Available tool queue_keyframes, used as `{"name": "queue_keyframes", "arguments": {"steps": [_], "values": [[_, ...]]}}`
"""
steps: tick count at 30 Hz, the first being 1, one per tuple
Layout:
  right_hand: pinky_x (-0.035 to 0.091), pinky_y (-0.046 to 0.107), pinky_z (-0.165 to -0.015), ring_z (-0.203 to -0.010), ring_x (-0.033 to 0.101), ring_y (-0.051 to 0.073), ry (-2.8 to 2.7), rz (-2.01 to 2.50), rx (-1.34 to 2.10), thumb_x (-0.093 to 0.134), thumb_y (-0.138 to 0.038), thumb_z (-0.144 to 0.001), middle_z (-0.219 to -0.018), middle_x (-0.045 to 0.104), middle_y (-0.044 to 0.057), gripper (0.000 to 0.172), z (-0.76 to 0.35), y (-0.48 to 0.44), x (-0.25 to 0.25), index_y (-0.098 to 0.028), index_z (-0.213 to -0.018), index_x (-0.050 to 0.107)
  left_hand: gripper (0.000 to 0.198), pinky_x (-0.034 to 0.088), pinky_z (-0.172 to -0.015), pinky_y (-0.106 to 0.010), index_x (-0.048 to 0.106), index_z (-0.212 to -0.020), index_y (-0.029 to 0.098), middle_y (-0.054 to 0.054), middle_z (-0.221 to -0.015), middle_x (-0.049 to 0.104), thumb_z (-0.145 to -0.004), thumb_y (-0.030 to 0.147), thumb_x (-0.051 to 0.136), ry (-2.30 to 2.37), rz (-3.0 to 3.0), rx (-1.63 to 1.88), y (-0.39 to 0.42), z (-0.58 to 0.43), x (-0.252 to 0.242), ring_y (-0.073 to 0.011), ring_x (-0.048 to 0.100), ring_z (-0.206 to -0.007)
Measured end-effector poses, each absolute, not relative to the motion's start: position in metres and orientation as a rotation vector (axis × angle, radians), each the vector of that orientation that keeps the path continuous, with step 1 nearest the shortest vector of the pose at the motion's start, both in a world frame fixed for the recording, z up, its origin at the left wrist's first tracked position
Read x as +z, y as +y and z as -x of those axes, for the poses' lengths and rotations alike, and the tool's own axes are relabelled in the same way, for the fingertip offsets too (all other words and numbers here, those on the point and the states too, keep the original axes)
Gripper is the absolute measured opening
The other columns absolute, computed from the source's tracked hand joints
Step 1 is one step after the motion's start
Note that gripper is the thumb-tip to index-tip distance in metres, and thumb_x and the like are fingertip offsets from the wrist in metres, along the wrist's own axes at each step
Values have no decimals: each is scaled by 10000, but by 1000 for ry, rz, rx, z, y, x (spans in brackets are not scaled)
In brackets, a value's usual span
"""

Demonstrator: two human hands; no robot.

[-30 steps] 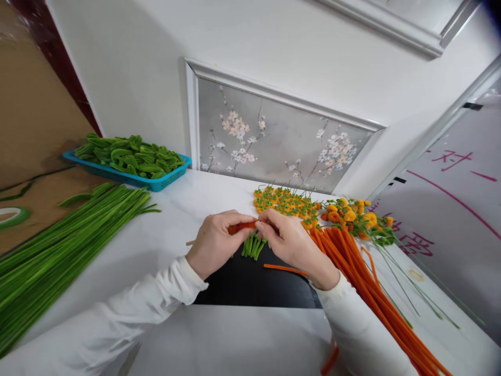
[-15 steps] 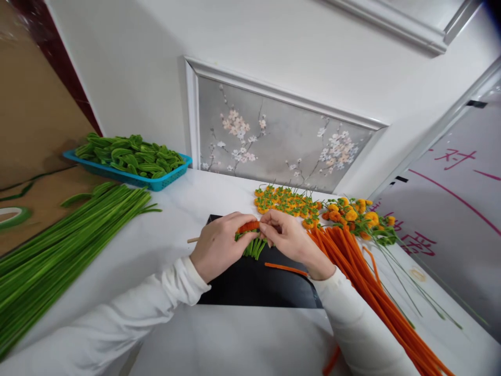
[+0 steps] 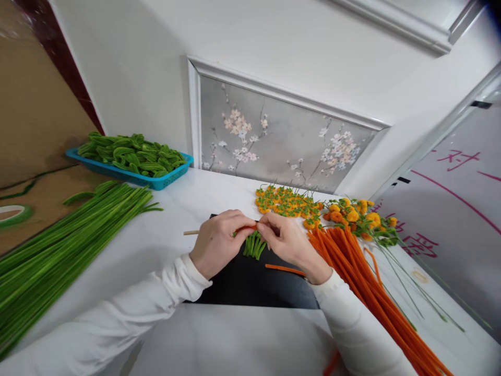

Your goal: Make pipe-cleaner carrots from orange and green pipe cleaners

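Between my hands is an orange pipe cleaner (image 3: 246, 228), mostly covered by the fingers. My left hand (image 3: 219, 241) is closed around it, and a thin wooden stick (image 3: 190, 233) pokes out on that hand's left side. Thumb and forefinger of my right hand (image 3: 285, 239) pinch the pipe cleaner's right end, close to the left fingertips. Just below the fingers, short green pipe cleaner pieces (image 3: 254, 246) lie on a black mat (image 3: 250, 287). A separate short orange piece (image 3: 285, 269) rests on the mat near my right wrist.
Long green pipe cleaners (image 3: 78, 240) lie at left, below a blue basket (image 3: 156, 181) of green leaf shapes. Behind my right hand are small orange-yellow flowers (image 3: 287, 201) and more blooms (image 3: 360, 214). A bundle of orange pipe cleaners (image 3: 364, 282) runs beside my right arm.
My fingers have closed further over the orange pipe cleaner, so less of it shows. The wooden stick sticks out slightly farther left. My right hand stays close to the left.
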State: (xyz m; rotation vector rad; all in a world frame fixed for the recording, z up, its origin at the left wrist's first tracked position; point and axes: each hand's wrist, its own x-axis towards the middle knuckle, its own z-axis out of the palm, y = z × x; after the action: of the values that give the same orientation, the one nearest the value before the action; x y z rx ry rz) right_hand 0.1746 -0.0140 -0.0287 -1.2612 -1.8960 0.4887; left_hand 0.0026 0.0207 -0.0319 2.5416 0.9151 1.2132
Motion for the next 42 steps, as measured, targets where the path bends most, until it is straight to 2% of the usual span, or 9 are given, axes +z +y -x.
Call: {"name": "queue_keyframes", "arguments": {"steps": [7,10,14,17,20,28,33,37,42], "values": [[347,199,-428,-436,431,83,-1483,1100,970,533,-333,-816,-540,489,-55,197,-164,-4,-49,-194,-698,458,229,444,-701,-287,662,-819,176,-38,-741,650,-890,110,454,850,-2959,1329,20,-1,-39,-172,570,-730],[376,210,-457,-475,456,95,-1558,1128,828,509,-321,-836,-568,495,-46,178,-165,-5,-50,-199,-716,462,207,448,-719,-298,648,-853,178,-42,-765,652,-887,115,454,913,-2956,1291,19,-1,-35,-183,586,-760],[416,227,-539,-548,505,112,-1789,1160,475,487,-271,-868,-615,523,-31,134,-172,-9,-43,-200,-757,509,189,460,-711,-273,625,-1002,191,-40,-982,674,-827,175,556,1007,-2708,1081,23,2,-21,-188,628,-855],[440,232,-581,-558,542,113,-1859,1160,365,478,-249,-887,-631,579,-22,124,-177,-11,-38,-199,-805,556,168,463,-672,-238,681,-924,206,-10,-857,706,-811,217,557,891,-2606,920,31,8,-14,-166,640,-748],[471,245,-624,-599,593,126,-1880,1169,365,534,-248,-867,-698,645,-4,83,-181,-9,-37,-201,-882,601,184,460,-635,-227,717,-845,204,-6,-741,712,-807,202,537,873,-2533,961,35,11,-13,-157,638,-673],[516,256,-655,-697,645,144,-1750,1121,530,630,-279,-813,-816,672,21,277,-184,-9,-37,-198,-1070,563,217,456,-705,-265,696,-924,224,-15,-920,724,-838,141,515,1028,-2761,1057,26,9,-15,-188,653,-823],[513,269,-715,-726,652,153,-1828,1152,186,581,-226,-845,-805,700,24,98,-174,-15,-28,-210,-891,665,198,480,-772,-297,689,-957,214,-41,-899,717,-841,164,536,931,-2768,1040,23,7,-14,-203,652,-846],[502,259,-703,-707,650,153,-1858,1145,122,568,-194,-852,-759,700,6,112,-177,-16,-25,-216,-862,678,345,478,-804,-302,637,-1127,220,-47,-1028,705,-787,279,635,890,-2657,1005,27,10,-10,-218,649,-895],[502,257,-691,-710,657,158,-1854,1149,173,589,-189,-844,-783,706,6,107,-184,-14,-31,-221,-893,679,214,393,-551,-214,704,-956,206,22,-667,666,-849,299,544,806,-2577,701,36,18,-4,-132,577,-582]]}}
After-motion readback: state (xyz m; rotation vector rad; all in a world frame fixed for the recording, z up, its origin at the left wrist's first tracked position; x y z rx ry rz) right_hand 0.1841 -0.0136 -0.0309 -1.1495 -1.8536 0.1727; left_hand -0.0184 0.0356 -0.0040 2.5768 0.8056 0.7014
